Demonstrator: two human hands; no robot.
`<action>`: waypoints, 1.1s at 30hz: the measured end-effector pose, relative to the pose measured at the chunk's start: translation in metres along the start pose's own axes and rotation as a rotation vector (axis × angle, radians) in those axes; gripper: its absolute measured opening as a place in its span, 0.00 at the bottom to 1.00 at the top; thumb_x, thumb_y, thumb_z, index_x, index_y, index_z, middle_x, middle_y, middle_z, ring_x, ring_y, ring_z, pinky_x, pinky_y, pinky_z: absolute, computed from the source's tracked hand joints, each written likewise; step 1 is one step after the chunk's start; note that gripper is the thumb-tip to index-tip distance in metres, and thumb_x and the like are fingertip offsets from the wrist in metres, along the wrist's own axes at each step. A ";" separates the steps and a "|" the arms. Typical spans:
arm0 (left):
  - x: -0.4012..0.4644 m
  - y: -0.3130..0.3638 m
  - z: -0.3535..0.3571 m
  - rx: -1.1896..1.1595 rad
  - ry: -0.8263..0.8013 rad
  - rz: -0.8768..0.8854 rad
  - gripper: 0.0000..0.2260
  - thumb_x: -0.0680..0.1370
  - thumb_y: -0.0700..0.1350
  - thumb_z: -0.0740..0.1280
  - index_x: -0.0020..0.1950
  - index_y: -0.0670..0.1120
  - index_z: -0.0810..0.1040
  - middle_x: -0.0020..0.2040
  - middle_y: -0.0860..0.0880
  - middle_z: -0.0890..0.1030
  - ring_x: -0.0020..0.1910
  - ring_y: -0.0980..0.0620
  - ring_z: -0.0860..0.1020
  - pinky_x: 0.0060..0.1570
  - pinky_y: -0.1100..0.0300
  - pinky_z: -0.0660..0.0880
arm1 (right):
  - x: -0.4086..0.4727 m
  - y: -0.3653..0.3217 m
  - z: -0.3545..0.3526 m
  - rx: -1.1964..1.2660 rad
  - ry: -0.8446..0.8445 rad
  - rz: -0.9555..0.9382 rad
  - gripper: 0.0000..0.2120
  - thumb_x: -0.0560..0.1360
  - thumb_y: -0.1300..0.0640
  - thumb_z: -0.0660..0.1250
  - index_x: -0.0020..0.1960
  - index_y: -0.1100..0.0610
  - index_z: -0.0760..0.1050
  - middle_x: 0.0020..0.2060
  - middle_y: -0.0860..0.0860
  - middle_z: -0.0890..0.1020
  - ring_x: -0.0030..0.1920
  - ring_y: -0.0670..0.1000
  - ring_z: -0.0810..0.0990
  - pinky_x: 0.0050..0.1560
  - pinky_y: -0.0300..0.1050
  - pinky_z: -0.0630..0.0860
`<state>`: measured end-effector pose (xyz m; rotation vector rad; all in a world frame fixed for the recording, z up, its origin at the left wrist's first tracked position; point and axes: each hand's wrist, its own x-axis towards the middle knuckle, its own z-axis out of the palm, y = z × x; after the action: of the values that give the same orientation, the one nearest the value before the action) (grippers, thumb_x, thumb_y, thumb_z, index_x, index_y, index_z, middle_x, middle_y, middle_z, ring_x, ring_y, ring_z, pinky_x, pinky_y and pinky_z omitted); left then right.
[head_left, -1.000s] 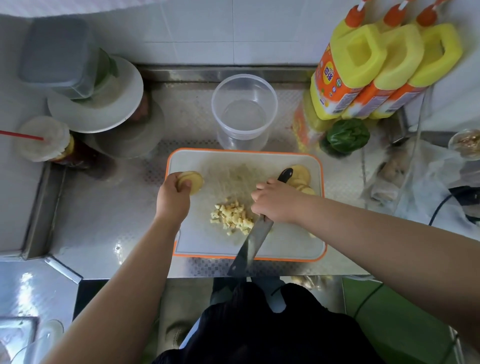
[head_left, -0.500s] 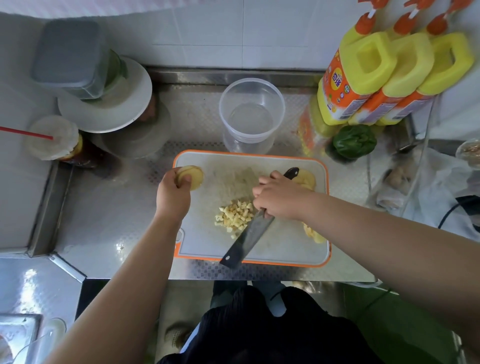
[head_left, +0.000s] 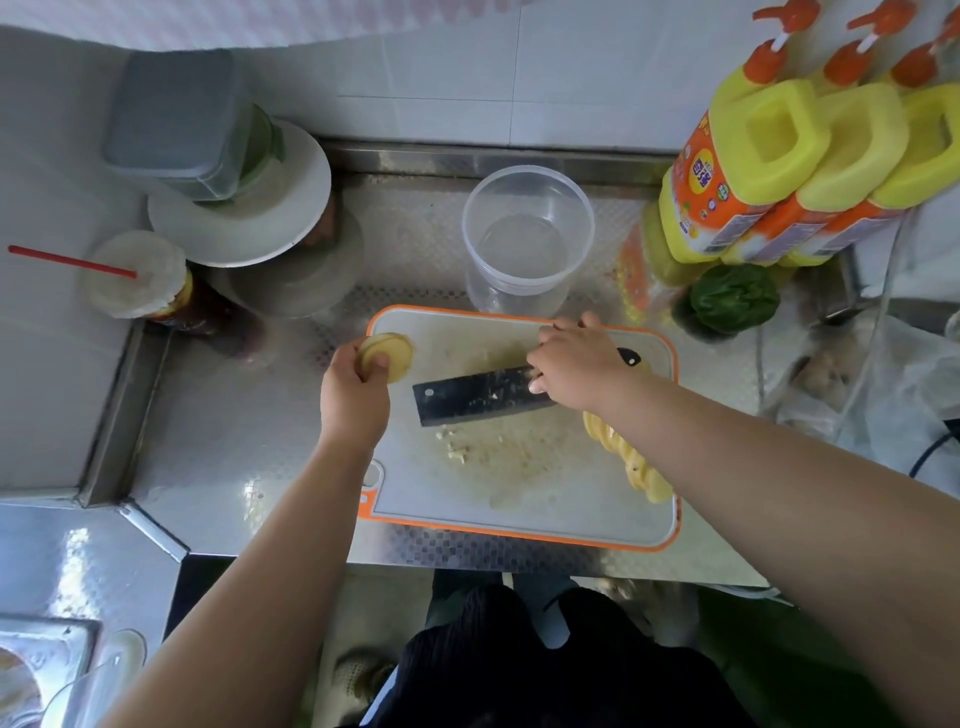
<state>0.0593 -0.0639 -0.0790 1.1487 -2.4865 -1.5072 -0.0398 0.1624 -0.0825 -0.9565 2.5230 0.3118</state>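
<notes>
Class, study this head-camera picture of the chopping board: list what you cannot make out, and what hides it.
All in the head view:
Cleaver handle: the right hand covers all but its black end.
Row of slices at the cutting board's right side: the forearm hides part; count unclear.
Slices that the left hand holds: thumb covers part; number unclear.
Yellow bottles: right edge cuts one off; label print too small to read.

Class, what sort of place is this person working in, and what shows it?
Most likely a kitchen preparation counter: a steel worktop, a cutting board where the right hand grips a cleaver and the left hand holds yellow slices, and detergent bottles beside.
</notes>
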 end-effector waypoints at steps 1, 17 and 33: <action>-0.001 0.001 -0.001 -0.015 0.015 0.004 0.11 0.82 0.43 0.62 0.64 0.44 0.74 0.52 0.48 0.77 0.50 0.46 0.75 0.53 0.53 0.74 | 0.001 0.001 0.000 0.004 0.006 0.024 0.11 0.77 0.46 0.61 0.52 0.50 0.78 0.52 0.50 0.75 0.57 0.54 0.68 0.54 0.52 0.60; 0.002 0.008 -0.001 -0.131 0.077 0.040 0.04 0.82 0.45 0.63 0.56 0.48 0.74 0.49 0.50 0.77 0.48 0.48 0.77 0.56 0.45 0.78 | -0.026 -0.042 0.003 0.040 -0.015 -0.203 0.09 0.78 0.50 0.62 0.50 0.54 0.76 0.50 0.51 0.74 0.53 0.53 0.72 0.55 0.52 0.62; -0.002 -0.001 -0.001 -0.166 0.054 0.041 0.03 0.81 0.44 0.64 0.55 0.49 0.75 0.47 0.51 0.78 0.47 0.47 0.78 0.55 0.44 0.79 | -0.012 -0.037 -0.002 0.075 0.052 -0.009 0.13 0.78 0.47 0.60 0.53 0.53 0.78 0.52 0.51 0.76 0.55 0.55 0.71 0.52 0.51 0.61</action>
<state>0.0622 -0.0639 -0.0784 1.0893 -2.2867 -1.6130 -0.0075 0.1413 -0.0775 -0.9584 2.5573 0.1901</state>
